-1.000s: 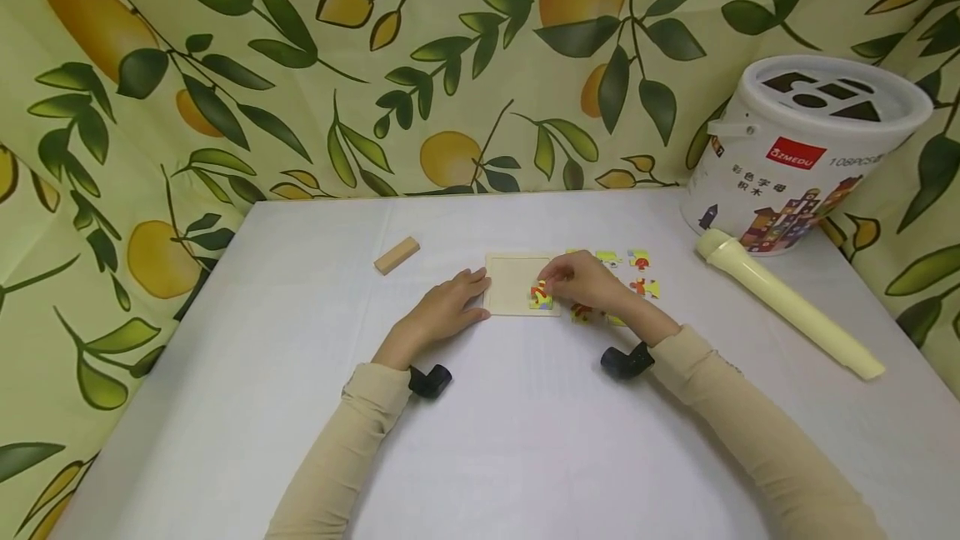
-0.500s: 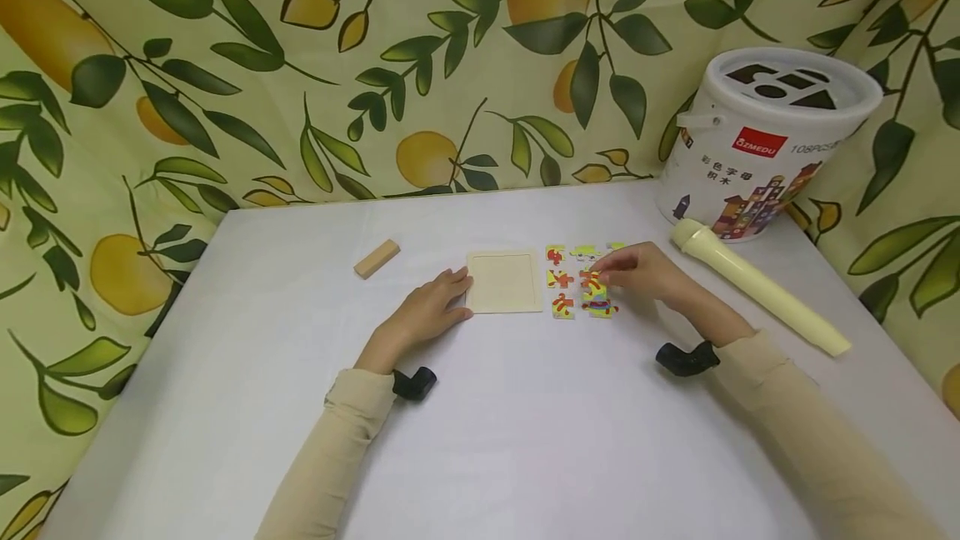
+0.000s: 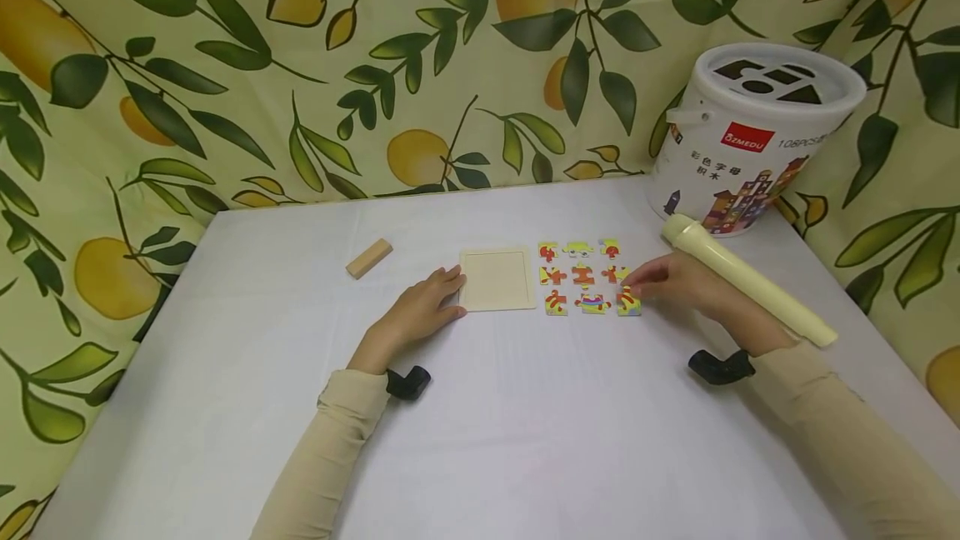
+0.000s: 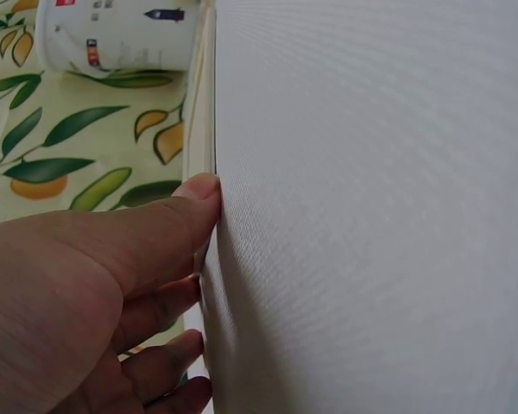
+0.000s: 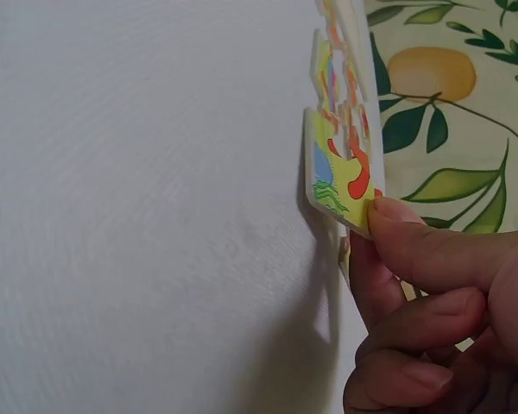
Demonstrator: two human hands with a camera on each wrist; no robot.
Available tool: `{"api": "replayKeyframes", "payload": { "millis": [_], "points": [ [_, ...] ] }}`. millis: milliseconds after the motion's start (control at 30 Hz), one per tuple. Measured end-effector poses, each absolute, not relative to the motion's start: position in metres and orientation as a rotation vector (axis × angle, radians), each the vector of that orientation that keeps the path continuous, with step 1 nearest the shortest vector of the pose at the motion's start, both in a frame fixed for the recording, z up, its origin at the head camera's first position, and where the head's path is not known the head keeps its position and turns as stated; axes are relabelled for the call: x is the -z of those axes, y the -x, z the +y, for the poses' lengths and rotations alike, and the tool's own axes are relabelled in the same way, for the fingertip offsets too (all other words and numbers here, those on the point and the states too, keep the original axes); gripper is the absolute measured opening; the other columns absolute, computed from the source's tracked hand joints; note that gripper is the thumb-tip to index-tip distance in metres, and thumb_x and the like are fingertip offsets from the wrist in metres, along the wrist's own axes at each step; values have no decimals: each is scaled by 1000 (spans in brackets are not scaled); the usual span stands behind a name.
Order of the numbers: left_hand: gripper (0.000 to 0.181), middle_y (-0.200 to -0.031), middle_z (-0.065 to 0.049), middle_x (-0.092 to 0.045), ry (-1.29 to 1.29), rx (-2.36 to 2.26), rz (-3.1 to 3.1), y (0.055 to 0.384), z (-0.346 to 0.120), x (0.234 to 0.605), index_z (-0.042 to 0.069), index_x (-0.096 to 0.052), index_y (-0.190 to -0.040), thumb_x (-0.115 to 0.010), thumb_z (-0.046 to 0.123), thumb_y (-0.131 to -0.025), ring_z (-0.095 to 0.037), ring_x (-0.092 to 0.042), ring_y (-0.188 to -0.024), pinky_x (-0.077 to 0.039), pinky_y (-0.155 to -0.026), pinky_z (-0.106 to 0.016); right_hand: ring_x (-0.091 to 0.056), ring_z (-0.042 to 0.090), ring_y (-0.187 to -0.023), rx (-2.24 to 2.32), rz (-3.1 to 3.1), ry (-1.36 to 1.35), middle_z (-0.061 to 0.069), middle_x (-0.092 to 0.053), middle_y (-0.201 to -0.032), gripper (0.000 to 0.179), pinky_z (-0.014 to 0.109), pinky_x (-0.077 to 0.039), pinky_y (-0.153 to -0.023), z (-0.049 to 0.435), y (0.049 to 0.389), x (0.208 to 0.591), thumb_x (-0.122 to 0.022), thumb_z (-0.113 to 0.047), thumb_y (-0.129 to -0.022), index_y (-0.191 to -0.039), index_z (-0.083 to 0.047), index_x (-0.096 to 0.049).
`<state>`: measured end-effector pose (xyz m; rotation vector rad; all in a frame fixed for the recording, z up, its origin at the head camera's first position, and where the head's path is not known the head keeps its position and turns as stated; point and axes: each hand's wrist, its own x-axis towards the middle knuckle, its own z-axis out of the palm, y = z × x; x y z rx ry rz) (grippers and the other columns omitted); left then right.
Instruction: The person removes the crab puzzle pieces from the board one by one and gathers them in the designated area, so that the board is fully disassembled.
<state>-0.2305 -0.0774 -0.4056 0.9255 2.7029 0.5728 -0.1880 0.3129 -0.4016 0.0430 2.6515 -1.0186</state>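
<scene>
A square wooden puzzle tray (image 3: pixel 495 280) lies on the white table with its bare inside facing up. My left hand (image 3: pixel 422 307) rests at its left edge, fingertips and thumb touching the rim; the left wrist view shows the thumb (image 4: pixel 198 190) against that edge. To the right of the tray, colourful jigsaw pieces (image 3: pixel 582 275) lie in three spaced rows of three. My right hand (image 3: pixel 678 283) pinches the front right puzzle piece (image 5: pixel 338 172) between thumb and forefinger, tilted close over the table at the end of its row.
A small wooden block (image 3: pixel 369 258) lies to the left behind the left hand. At the back right stands a white bucket (image 3: pixel 750 148) with a cut-out lid. In front of it lies a pale yellow microphone-shaped stick (image 3: pixel 750 280), close behind my right hand.
My right hand has carried the piece from over the tray across to the right end of the front row. The left hand stays at the tray's edge. The head view has shifted.
</scene>
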Motion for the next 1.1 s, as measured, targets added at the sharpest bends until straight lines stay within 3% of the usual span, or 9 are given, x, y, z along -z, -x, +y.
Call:
{"api": "replayKeyframes", "payload": {
  "millis": [333, 567, 767, 867, 933, 1000, 1100],
  "points": [
    [55, -148, -14, -31, -932, -591, 2714, 228, -78, 405, 0, -40, -138, -57, 24, -91, -35, -27, -137, -29, -106, -51, -57, 21, -91, 1038, 2715, 111, 14, -67, -98, 17, 26, -43, -75, 303, 187, 402, -63, -9, -84, -98, -1, -70],
    [55, -148, -14, -32, -924, -591, 2712, 227, -79, 404, 1, -40, -138, -57, 24, -91, -35, -27, -137, -30, -106, -52, -48, 16, -75, 1013, 2740, 87, 12, -66, -92, 16, 25, -40, -62, 301, 186, 404, -64, -9, -83, -96, 0, -70],
    [54, -147, -15, -32, -954, -597, 2707, 227, -77, 404, 0, -40, -137, -57, 23, -91, -36, -28, -136, -30, -106, -51, -48, 15, -74, 976, 2811, 93, 12, -67, -92, 15, 25, -41, -62, 302, 182, 406, -64, -8, -83, -95, -2, -70],
    [53, -147, -15, -32, -979, -590, 2703, 228, -73, 404, -1, -41, -136, -57, 22, -91, -36, -29, -136, -30, -107, -51, -49, 16, -74, 962, 2835, 93, 10, -66, -92, 20, 25, -41, -60, 301, 178, 403, -62, -16, -87, -101, -3, -69],
    [54, -147, -16, -32, -1005, -573, 2687, 230, -67, 404, -1, -41, -136, -57, 22, -91, -36, -28, -136, -29, -107, -50, -51, 19, -79, 945, 2865, 106, 12, -65, -97, 29, 27, -42, -61, 298, 174, 401, -60, -24, -89, -109, -4, -66],
    [57, -149, -15, -29, -1019, -541, 2651, 232, -59, 404, -1, -37, -138, -56, 25, -92, -35, -25, -138, -26, -109, -49, -53, 29, -95, 933, 2904, 172, 16, -61, -111, 38, 37, -47, -74, 295, 170, 398, -58, -27, -91, -121, -4, -59],
    [62, -151, -14, -25, -1012, -502, 2619, 235, -46, 402, 3, -30, -143, -54, 30, -93, -33, -21, -140, -23, -112, -47, -33, 45, -127, 768, 3011, 301, 23, -42, -137, 57, 62, -34, -94, 287, 166, 396, -57, -34, -90, -138, -6, -42]
  ]
}}
